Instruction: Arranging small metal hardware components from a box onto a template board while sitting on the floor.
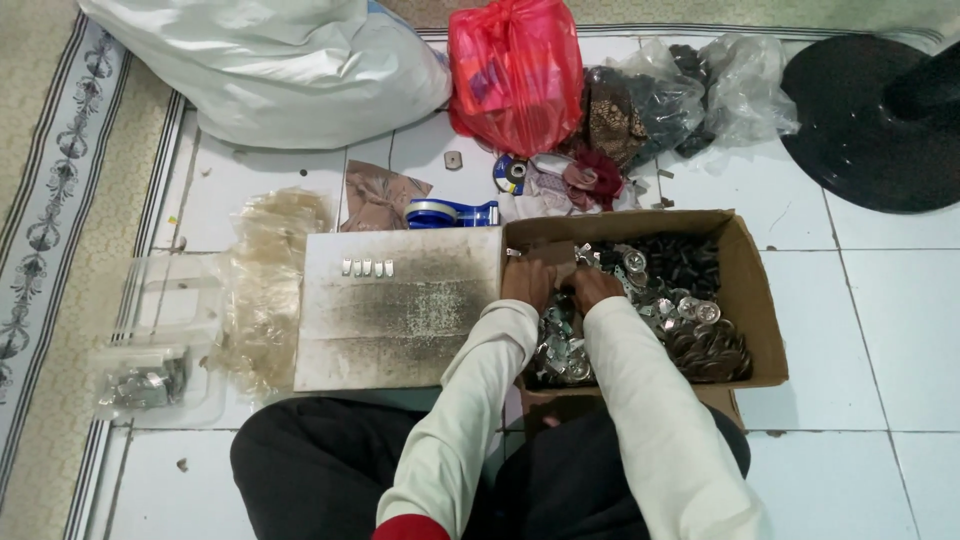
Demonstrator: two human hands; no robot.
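Cardboard box on the white tiled floor, open-topped, packed with small silvery metal pieces and a dark batch at the far end. Both hands down inside at its left end: left hand and right hand side by side, touching, fingers curled down into the pile. Closed around something small, by the look of it, though exactly what sits between the fingers can't be made out from up here. Cream sleeves reaching in from a cross-legged lap.

Just left of the box, touching it, a flat grey-smudged white board with a short row of little metal clips lined up near its far edge. Beyond the board, a blue tape dispenser. Further left, crumpled clear plastic bags and a clear tub with a few metal bits inside. Up top, a big white sack and a red plastic bag.

Best handling, judging from this: pick lightly from the surface of the pile, one piece per pinch, fingertips clear of sharp stamped edges, wrists low over the box rim so nothing spills onto the tiles.
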